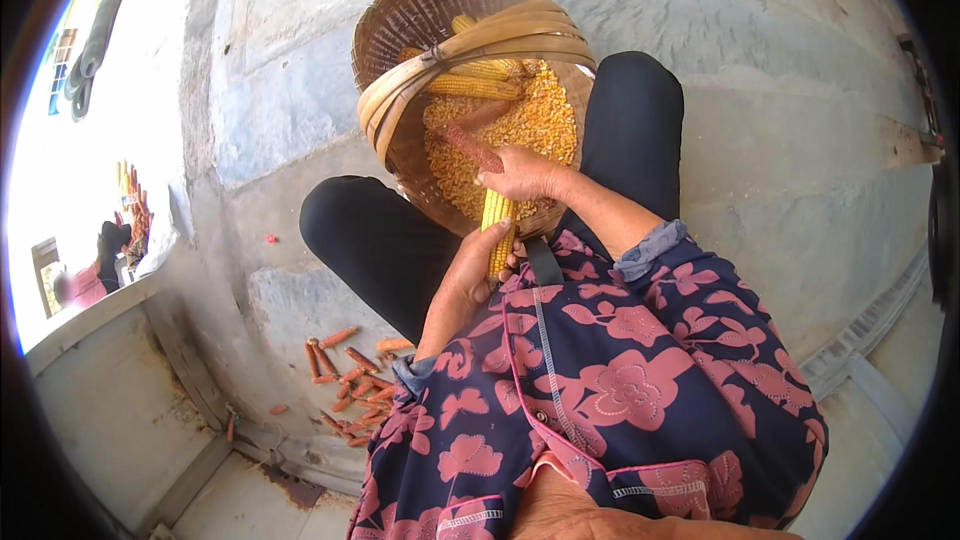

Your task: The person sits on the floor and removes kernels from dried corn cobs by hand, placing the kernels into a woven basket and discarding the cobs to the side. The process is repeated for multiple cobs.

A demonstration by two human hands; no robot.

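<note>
My left hand (476, 262) is closed around the lower part of a yellow ear of corn (499, 221), close to my body. Gripped in my right hand (521, 172) is a reddish bare corn cob (472, 146), held slantwise against the upper end of the ear. Both hands are at the near side of a round woven bamboo basket (390, 22) with a broad strip handle. Loose corn kernels (551, 120) cover much of its inside. Several unshelled ears (476, 86) lie on the kernels at the far side, under the handle. Another reddish cob, blurred, shows beside the held one.
A pile of bare cobs (367, 390) lies on the concrete floor at my left. A small red object (271, 238) is farther left. My knees flank the basket. Another person (86, 285) is at the far left, beyond a low ledge (97, 315).
</note>
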